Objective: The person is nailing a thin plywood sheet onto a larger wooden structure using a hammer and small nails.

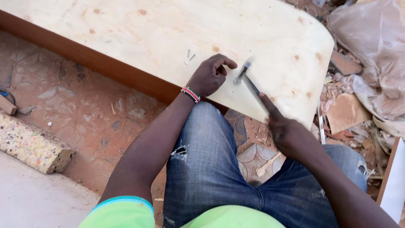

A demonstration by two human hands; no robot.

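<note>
Fingers are what we risk first. Our left hand (pixel 209 77) rests on the plywood panel (pixel 168 38) near its rounded right end, fingertips curled together as if pinching a small nail upright, though we cannot make out the nail itself. Our right hand (pixel 287 131) has its grip closed tight around the handle of the hammer (pixel 249 80), whose head is blurred just beside those fingertips, close to the panel's near edge.

With head and fingertips almost touching, a blow landing slightly left would, we judge, hit a fingertip rather than the nail. A glancing strike could bend the nail or send it skidding across the smooth face. Two loose nails (pixel 190 55) lie on the panel just beyond our left hand, and vibration could roll them over the edge into the rubble.

The panel is not on a counter; its near edge lies across our jeans (pixel 211 169), with a dark wooden edge strip (pixel 84 59) running under its left side. We judge that footing soft, so a hard blow could bounce the sheet and spoil the aim. So near the edge, the nail could also split the plywood or break out of its side.

Beside us lie a speckled foam block (pixel 33 145) on the floor at left and crumpled plastic sheeting (pixel 371 46) at right.
</note>
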